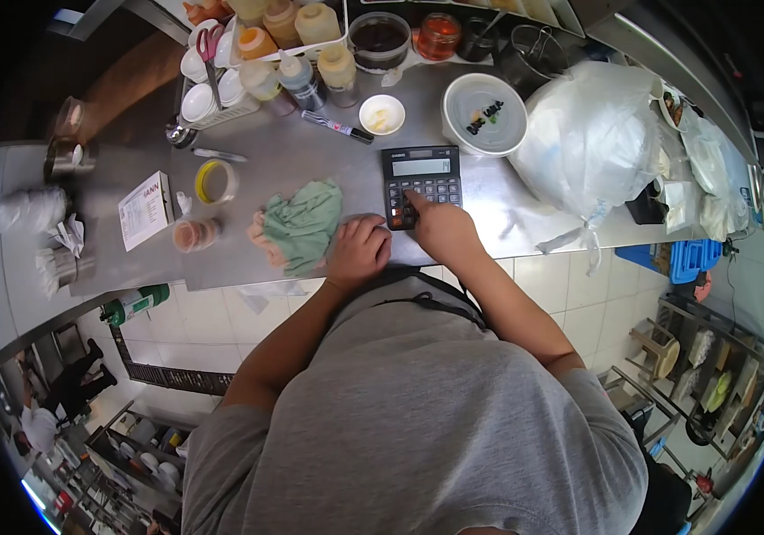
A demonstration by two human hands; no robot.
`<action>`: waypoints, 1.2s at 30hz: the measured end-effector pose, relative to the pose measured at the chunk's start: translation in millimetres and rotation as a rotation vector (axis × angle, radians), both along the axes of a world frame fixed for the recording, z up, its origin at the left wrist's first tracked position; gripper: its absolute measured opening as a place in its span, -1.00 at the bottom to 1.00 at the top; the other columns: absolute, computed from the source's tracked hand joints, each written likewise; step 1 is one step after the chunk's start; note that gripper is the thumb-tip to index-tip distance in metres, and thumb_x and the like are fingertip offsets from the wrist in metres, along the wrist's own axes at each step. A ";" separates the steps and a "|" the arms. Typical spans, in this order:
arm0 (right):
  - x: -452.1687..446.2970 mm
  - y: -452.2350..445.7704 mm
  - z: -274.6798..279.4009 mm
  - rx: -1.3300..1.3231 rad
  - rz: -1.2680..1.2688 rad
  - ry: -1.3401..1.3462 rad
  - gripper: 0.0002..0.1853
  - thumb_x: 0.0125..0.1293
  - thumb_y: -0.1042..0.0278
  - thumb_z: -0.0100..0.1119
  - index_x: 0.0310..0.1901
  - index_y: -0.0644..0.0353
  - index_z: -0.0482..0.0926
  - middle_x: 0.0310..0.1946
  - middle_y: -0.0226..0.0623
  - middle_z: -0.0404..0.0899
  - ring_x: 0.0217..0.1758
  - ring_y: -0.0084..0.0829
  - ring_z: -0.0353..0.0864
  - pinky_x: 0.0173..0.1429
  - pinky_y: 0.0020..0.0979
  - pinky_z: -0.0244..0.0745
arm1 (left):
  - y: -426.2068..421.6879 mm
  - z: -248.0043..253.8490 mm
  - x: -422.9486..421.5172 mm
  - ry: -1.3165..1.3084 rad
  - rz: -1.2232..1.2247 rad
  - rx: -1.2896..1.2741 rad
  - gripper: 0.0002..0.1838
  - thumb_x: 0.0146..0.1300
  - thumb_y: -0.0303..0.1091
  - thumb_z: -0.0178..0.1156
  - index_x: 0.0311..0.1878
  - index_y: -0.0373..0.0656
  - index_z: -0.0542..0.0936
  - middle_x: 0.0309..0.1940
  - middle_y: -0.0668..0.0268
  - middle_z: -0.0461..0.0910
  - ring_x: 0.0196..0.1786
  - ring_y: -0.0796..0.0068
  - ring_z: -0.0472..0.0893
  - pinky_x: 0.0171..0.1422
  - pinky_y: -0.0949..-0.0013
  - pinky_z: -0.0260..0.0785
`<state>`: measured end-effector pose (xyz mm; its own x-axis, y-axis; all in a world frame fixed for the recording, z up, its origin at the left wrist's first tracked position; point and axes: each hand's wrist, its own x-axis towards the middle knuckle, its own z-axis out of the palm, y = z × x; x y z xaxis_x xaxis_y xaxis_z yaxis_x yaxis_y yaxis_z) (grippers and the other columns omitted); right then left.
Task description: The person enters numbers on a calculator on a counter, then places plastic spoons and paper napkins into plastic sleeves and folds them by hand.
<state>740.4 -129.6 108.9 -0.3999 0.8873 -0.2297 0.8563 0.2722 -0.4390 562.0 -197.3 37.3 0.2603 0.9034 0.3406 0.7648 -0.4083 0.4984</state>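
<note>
A black desk calculator (423, 185) lies on the steel counter, short digits on its display too small to read surely. My right hand (446, 232) is over its lower edge, index finger stretched onto a key at the left of the keypad and the other fingers curled under. It holds nothing. My left hand (361, 250) rests at the counter's front edge, left of the calculator, with its fingers folded in and nothing seen in them. Close beside it lies a crumpled green cloth (303, 225), with a peach-coloured cloth (266, 242) partly beneath.
A marker (337, 127) and small white bowl (383, 114) lie behind the calculator. A lidded tub (484, 114) and a bulging plastic bag (582, 143) stand right. Squeeze bottles (300, 80) line the back. Leftward are yellow tape (215, 181) and a white box (144, 211).
</note>
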 end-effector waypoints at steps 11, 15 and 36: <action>16.2 -22.2 0.0 -0.053 0.132 -0.058 -0.58 0.16 0.32 0.11 0.10 0.12 0.53 -0.51 -0.06 0.63 -0.47 -0.07 0.64 -0.35 -0.11 0.52 | 2.1 2.1 1.6 -0.028 0.002 0.014 -0.83 -0.01 -0.42 0.31 -0.31 -0.07 0.56 -0.10 0.32 0.52 0.01 0.25 0.51 0.07 0.22 0.31; 14.7 -8.6 17.3 -0.015 0.028 -0.034 -0.55 0.15 0.38 0.07 0.14 0.13 0.52 -0.51 -0.05 0.63 -0.43 -0.08 0.65 -0.31 -0.12 0.52 | 0.4 2.9 1.5 -0.037 -0.002 0.007 -0.84 0.00 -0.42 0.31 -0.32 -0.09 0.57 -0.09 0.31 0.52 0.01 0.23 0.51 0.07 0.21 0.31; 73.5 -20.2 25.4 -0.319 0.109 -0.116 -0.76 0.09 0.59 -0.09 -0.26 0.32 0.59 -0.21 0.10 0.61 -0.14 0.04 0.60 0.05 -0.11 0.47 | -0.2 0.8 0.8 -0.031 -0.010 -0.022 -0.85 0.04 -0.40 0.30 -0.30 -0.09 0.56 -0.07 0.29 0.53 -0.02 0.21 0.50 0.09 0.20 0.30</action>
<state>813.9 -149.8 134.3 -0.4431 0.7172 -0.5379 0.8789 0.2291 -0.4185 562.8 -197.5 38.2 0.2588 0.9084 0.3284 0.7451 -0.4041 0.5306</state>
